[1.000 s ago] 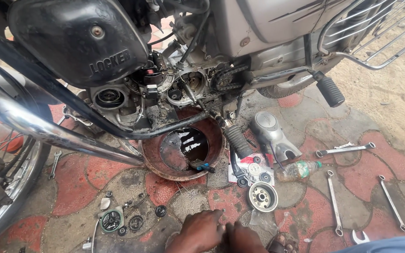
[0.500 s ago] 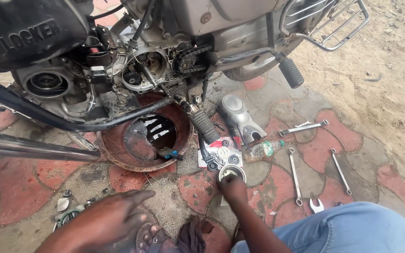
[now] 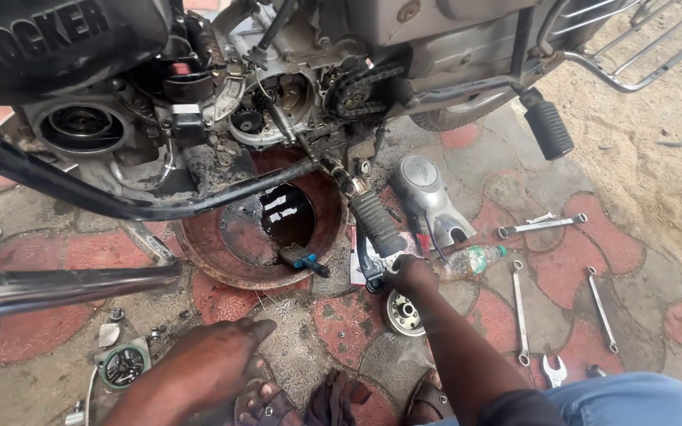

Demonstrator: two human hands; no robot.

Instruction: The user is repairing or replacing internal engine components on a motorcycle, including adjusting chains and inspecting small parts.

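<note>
Our right hand [image 3: 412, 272] is stretched out to the ribbed black rubber kick-lever pedal [image 3: 374, 222] hanging off the stripped motorbike engine [image 3: 278, 102]. The fingers look curled at its lower end, but we can't tell if they're gripping the pedal or the paper sheet [image 3: 357, 256] lying just under it. The pedal's long axis runs diagonally, top end up by the engine and bottom end pointing down toward us and a bit right.

Our left hand [image 3: 215, 359] is flat and loosely spread on the patterned red-and-grey paved floor [image 3: 657, 260], holding nothing; it looks like it's just propping us up while we lean in.

The round rusty-red metal drain pan [image 3: 207, 256] sits right under the open engine, dark oil pooled in it, probably parked there to catch drips. A small blue-handled tool [image 3: 303, 259] rests on its rim. Just beside the pedal lies the silver cast engine side cover [image 3: 428, 197], and a clear plastic bottle [image 3: 467, 260] lies on its side near our right wrist. A round metal gear-like part [image 3: 402, 313] sits below that hand. Several long steel spanners [image 3: 542, 225] are spread out to the right, well apart from the pan.
</note>
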